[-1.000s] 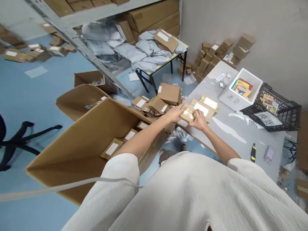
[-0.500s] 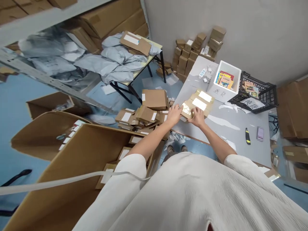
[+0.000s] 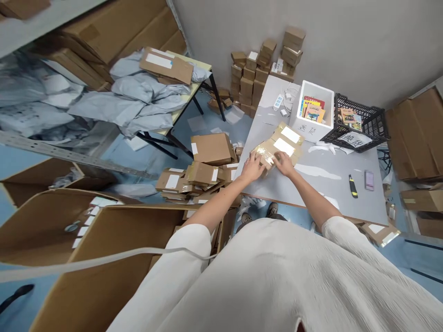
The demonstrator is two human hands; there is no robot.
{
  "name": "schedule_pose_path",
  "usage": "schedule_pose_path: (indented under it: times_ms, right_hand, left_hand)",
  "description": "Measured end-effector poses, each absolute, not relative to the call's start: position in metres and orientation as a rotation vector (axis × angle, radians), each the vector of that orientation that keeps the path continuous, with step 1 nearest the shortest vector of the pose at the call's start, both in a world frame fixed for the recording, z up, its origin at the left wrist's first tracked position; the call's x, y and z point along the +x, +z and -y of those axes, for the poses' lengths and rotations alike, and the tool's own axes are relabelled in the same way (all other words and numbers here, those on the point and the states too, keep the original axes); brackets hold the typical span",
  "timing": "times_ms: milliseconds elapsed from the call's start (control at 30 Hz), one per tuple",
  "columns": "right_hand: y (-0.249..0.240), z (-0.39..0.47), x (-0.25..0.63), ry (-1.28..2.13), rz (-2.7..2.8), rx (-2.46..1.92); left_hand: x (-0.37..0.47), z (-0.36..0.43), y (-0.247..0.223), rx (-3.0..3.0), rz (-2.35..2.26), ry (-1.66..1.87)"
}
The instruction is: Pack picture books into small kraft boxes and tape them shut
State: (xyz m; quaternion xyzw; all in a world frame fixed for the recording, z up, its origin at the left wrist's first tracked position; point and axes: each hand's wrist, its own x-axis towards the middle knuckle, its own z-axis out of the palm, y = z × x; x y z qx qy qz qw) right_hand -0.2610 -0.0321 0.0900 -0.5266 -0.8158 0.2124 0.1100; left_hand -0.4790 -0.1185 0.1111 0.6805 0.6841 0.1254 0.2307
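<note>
A flattish cardboard package [image 3: 269, 146] with white labels and shiny clear tape lies on the grey table near its left edge. My left hand [image 3: 253, 168] grips the package's near left corner, fingers bent over the taped end. On its near side my right hand [image 3: 284, 164] has hold of the edge, with the fingers curled and the thumb partly hidden. Both forearms reach forward from white sleeves. Farther right on the table lie a black and yellow utility knife [image 3: 353, 186] and a blurred purple item [image 3: 368, 180].
A white foam box [image 3: 313, 132] and a black crate [image 3: 376, 138], both holding books, stand at the table's back. Parcels [image 3: 212, 148] are heaped left of the table. A large open carton [image 3: 114, 249] is at my left. Grey bags [image 3: 104, 107] cover a side table.
My view has swung to the right, so most surroundings appear farther left. Both hands stay on the package, and my feet have shifted.
</note>
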Motion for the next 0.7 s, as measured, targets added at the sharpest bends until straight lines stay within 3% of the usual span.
schedule_pose_path:
  times_ms: [233, 700]
  right_hand:
    - [0.081, -0.033, -0.200, 0.526, 2.368, -1.836]
    - [0.064, -0.052, -0.192, 0.451, 2.586, -1.735]
  left_hand:
    - [-0.465, 0.090, 0.089, 1.642, -1.984, 0.457]
    - [-0.492, 0.042, 0.075, 1.549, -2.002, 0.583]
